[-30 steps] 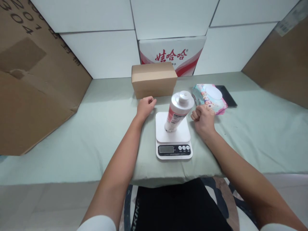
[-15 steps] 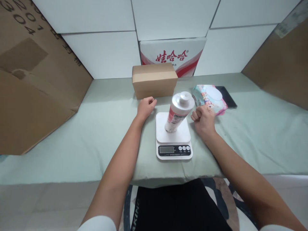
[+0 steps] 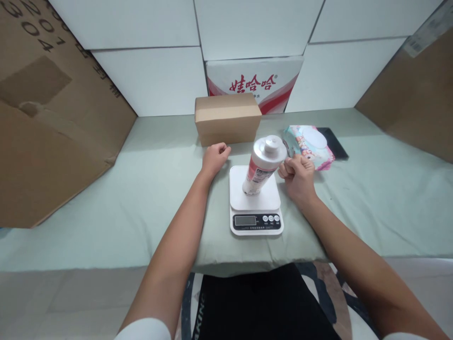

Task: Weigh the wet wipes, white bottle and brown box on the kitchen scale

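Note:
A white digital kitchen scale (image 3: 255,203) lies on the cloth in front of me, its display panel facing me. On its platform stands a silver-capped bottle (image 3: 260,172) with a pink and white label. My left hand (image 3: 215,157) rests in a loose fist left of the scale, near the small cardboard box; no object shows in it. To the right of the bottle, my right hand (image 3: 299,175) is curled into a fist, with nothing visible inside. It sits close to the bottle and overlaps the front of a colourful wipes pack (image 3: 311,141) in view.
A plain brown cardboard box (image 3: 228,120) stands behind the scale, before a white and red carton (image 3: 253,80). Some flat black object (image 3: 334,144) lies beside the wipes pack. Large cardboard sheets flank the left (image 3: 53,132) and right (image 3: 417,89) of the green-covered table (image 3: 134,198).
My right fist has shifted slightly left, toward the bottle. My left hand, the bottle and the scale stay where they were.

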A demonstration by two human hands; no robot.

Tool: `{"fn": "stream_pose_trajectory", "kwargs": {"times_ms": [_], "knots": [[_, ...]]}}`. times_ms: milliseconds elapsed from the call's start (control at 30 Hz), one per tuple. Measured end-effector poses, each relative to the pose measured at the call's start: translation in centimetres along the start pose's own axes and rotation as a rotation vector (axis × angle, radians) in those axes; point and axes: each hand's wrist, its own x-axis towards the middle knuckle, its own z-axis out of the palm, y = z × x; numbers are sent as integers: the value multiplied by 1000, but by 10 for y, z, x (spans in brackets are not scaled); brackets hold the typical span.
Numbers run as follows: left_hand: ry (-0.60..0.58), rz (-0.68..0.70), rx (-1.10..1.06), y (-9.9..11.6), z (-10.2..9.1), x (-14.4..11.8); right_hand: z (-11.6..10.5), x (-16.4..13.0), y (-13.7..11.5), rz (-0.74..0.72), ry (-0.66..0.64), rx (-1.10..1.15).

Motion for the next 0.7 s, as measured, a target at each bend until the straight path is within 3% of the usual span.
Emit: {"fn": "stream_pose_trajectory", "kwargs": {"times_ms": [167, 300, 367, 467, 567, 700], "knots": [[5, 3, 4, -1, 1, 2, -3, -2, -7, -46, -177, -52], [5, 4, 7, -1, 2, 2, -3, -3, -16, -206, -494, -417], [1, 7, 5, -1, 1, 2, 3, -7, -21, -200, -626, -645], [0, 13, -1, -1, 0, 1, 17, -10, -25, -118, -696, -825], [0, 12, -16, -2, 1, 2, 22, 8, -21, -167, -551, -862], [3, 10, -18, -2, 1, 4, 14, 66, 0, -427, -131, -759]]}}
